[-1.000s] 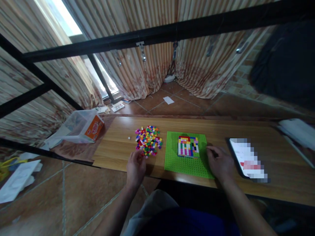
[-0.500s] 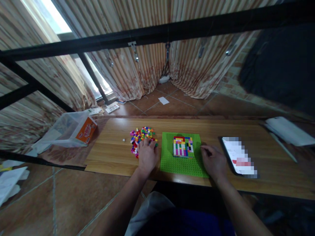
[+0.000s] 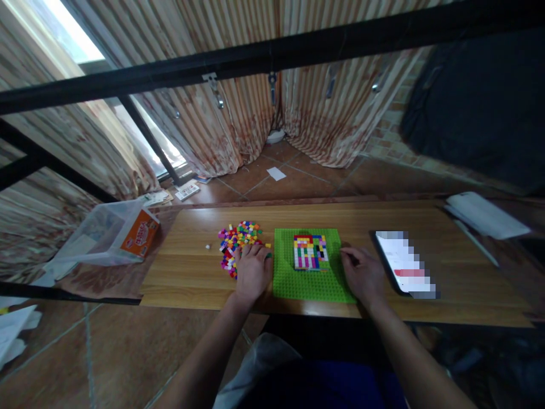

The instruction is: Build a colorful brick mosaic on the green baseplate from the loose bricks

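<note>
A green baseplate [image 3: 306, 281] lies on the wooden table [image 3: 383, 216] in front of me. A small block of coloured bricks [image 3: 310, 251] is built on its far half. Left of the plate lies a pile of loose coloured bricks [image 3: 235, 237]. My left hand [image 3: 252, 270] rests palm down on the pile's right part, its fingers bent over the bricks. My right hand [image 3: 363, 275] sits at the plate's right edge with the fingers curled; what they hold, if anything, is hidden.
A tablet [image 3: 404, 264] lies right of my right hand. White papers [image 3: 485, 215] sit at the far right. A clear plastic box with an orange label [image 3: 108, 233] lies tipped left of the table. One white brick [image 3: 208, 246] lies apart. A black bar [image 3: 272, 54] crosses overhead.
My left hand has moved from the table's front edge up and right onto the brick pile. My right hand has stayed by the plate's right edge. The view has shifted.
</note>
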A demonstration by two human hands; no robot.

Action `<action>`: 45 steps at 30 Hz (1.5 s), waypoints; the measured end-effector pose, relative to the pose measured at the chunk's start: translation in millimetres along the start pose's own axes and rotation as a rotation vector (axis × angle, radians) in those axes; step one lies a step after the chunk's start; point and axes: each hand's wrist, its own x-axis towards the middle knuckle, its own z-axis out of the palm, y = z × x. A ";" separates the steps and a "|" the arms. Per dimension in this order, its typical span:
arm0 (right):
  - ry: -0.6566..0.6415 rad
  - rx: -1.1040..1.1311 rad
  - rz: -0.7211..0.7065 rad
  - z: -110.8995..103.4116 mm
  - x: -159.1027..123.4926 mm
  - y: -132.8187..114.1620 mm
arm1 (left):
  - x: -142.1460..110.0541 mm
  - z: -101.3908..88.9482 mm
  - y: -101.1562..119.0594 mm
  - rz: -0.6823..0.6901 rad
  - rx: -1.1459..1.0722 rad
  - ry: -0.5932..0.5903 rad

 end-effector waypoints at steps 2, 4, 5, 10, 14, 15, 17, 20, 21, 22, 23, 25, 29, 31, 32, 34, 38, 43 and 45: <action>0.006 -0.005 -0.005 0.1 0.0 -0.5 | 1.1 0.1 0.9 0.012 0.048 -0.018; 0.011 -0.007 -0.010 0.2 -0.1 -0.4 | 2.4 0.9 1.9 0.019 0.083 -0.024; 0.012 -0.007 -0.011 0.4 -0.1 -0.1 | 3.2 1.4 2.2 0.018 0.097 -0.023; 0.011 0.011 -0.009 0.8 0.0 0.5 | 7.6 4.3 1.7 -0.014 0.157 -0.035; 0.005 0.005 -0.016 0.7 0.2 0.5 | 10.7 5.8 0.8 -0.065 0.098 -0.023; 0.003 0.003 -0.021 0.7 0.1 0.6 | 11.3 5.3 0.8 -0.095 0.036 -0.012; 0.000 0.000 -0.025 0.8 -0.2 1.1 | 12.5 2.3 1.0 -0.196 -0.165 0.016; -0.004 0.001 -0.014 1.1 -0.8 1.6 | 14.1 -7.3 1.7 -0.442 -0.662 0.052; -0.003 0.000 -0.010 1.1 -0.9 1.6 | 14.6 -11.4 1.9 -0.529 -0.864 0.058; -0.001 0.001 -0.008 1.2 -1.0 1.6 | 15.0 -15.7 2.0 -0.610 -1.066 0.058; 0.000 0.004 -0.008 1.3 -0.9 1.6 | 15.3 -19.6 2.1 -0.686 -1.251 0.059; 0.002 0.011 -0.013 1.6 -0.8 1.6 | 15.4 -25.9 2.1 -0.809 -1.521 0.052; 0.012 0.013 -0.022 2.9 -0.2 2.6 | 13.0 -28.6 3.6 -0.924 -1.720 0.048; 0.012 0.015 -0.022 3.3 -0.1 3.3 | 11.2 -26.8 4.9 -0.929 -1.748 0.054; 0.008 0.019 -0.021 3.4 0.0 3.4 | 10.3 -25.7 5.5 -0.922 -1.755 0.054; 0.003 0.025 -0.016 3.0 0.0 3.2 | 8.5 -24.3 5.9 -0.897 -1.761 0.048; 0.007 0.011 -0.021 1.6 0.4 1.4 | 5.4 -24.4 4.6 -0.833 -1.738 0.005; 0.002 0.002 -0.015 1.0 0.7 0.5 | 3.0 -25.0 5.3 -0.748 -1.682 0.007; -0.006 0.003 -0.004 1.2 0.5 0.7 | 2.7 -24.4 6.2 -0.724 -1.652 0.032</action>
